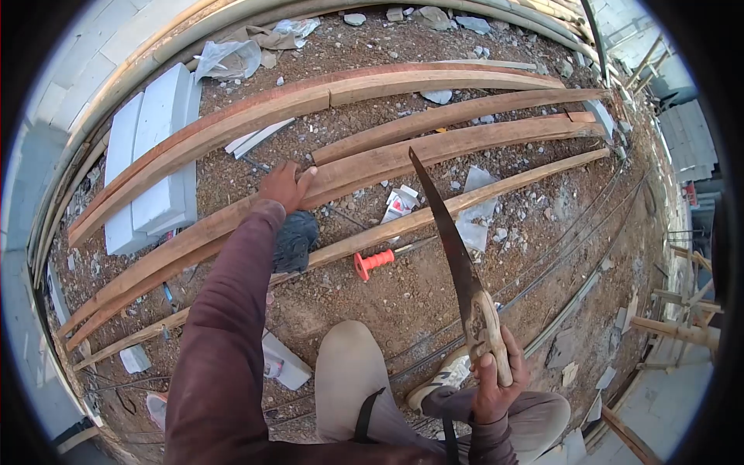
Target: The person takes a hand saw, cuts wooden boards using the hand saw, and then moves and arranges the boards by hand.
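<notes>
My right hand is closed around the wooden handle of a handsaw. The dark blade points up and away, its tip overlapping the edge of a wooden beam in this view. On that same beam rests my left hand, with the thumb spread to the right and the other fingers over the far side, partly hidden. Below the left hand a dark rounded lump sits beside a thinner wooden strip. A chisel with a red guarded grip lies on the dirt between the strip and my knees.
More long beams lie beyond, the left one over white blocks. Thin metal rods cross the ground at right. A small white and red box and plastic scraps litter the rubble. Bamboo poles stick out at far right.
</notes>
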### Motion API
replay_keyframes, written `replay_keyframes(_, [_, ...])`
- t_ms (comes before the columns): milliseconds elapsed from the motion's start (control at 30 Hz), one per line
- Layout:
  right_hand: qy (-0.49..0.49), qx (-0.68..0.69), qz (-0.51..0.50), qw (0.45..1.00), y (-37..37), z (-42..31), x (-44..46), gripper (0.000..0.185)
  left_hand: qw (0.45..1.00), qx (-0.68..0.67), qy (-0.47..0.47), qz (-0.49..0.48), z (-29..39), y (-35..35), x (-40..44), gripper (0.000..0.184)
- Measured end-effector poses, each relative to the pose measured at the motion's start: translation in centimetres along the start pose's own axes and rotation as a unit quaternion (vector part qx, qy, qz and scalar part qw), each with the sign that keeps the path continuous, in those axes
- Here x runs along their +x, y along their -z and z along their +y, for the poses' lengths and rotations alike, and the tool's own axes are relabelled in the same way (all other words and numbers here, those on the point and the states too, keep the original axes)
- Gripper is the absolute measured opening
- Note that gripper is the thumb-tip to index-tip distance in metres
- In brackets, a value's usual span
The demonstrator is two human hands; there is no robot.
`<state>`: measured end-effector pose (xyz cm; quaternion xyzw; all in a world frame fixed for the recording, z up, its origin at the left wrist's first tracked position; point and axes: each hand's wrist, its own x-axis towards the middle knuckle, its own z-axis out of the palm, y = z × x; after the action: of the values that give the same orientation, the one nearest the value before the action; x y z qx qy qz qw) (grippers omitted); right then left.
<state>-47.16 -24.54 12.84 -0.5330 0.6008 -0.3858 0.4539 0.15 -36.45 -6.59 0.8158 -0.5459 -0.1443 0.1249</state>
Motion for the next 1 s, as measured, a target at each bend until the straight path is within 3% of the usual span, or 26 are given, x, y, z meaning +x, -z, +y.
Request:
replay_keyframes(267, [0.076, -0.022, -0.089, 0.993, -9.6, 1.6, 1.9, 0.044, 0.996, 0.023, 0.087, -0.015, 0.7, 0.1, -0.6, 0.067])
replay_keyframes(367, [0.15, -0.048, -0.105, 0.982, -12.4, 3.0, 2.5, 0.044, 0.997, 0.024, 0.08, -0.006, 0.2, -0.5, -0.3, 0.068])
replay_keyframes(533, [0.151, -0.049, -0.136, 0.978, -15.2, 5.1, 2.0, 0.046, 0.997, 0.022, 0.076, -0.005, 0.9, 0.3, -1.0, 0.069])
replay_keyframes(633, [0.228, -0.072, -0.141, 0.961, -15.9, 7.2, 1.8, 0.05, 0.995, 0.022, 0.091, -0.025, 0.9, 0.6, -0.3, 0.071])
replay_keyframes(867, [0.158, -0.07, -0.202, 0.964, -16.3, 8.4, 1.3, 0.055, 0.991, 0.022, 0.115, -0.062, 0.9, 0.8, 0.3, 0.073])
replay_keyframes(1000, [0.169, -0.078, -0.205, 0.961, -16.4, 9.1, 0.5, 0.056, 0.992, 0.018, 0.113, -0.047, 1.0, 0.5, 0.0, 0.071])
